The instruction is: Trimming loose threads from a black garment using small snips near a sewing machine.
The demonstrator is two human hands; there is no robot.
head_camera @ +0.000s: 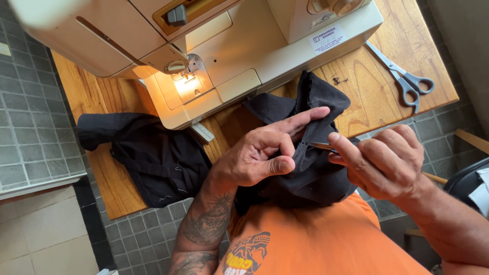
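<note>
My left hand (265,153) pinches a fold of black fabric (310,168) between thumb and fingers, index finger stretched along its edge. My right hand (384,163) grips a thin metal tool (320,146) whose tip touches the fabric's seam beside my left thumb. The fabric rises from my lap toward the wooden table (367,97). The tool's handle is hidden inside my fist.
A cream sewing machine (214,46) with its lamp lit stands on the table's far side. More black cloth (153,158) lies at the table's left. Grey-handled scissors (407,79) rest at the right. Grey tiled floor surrounds the table; a chair (466,178) sits right.
</note>
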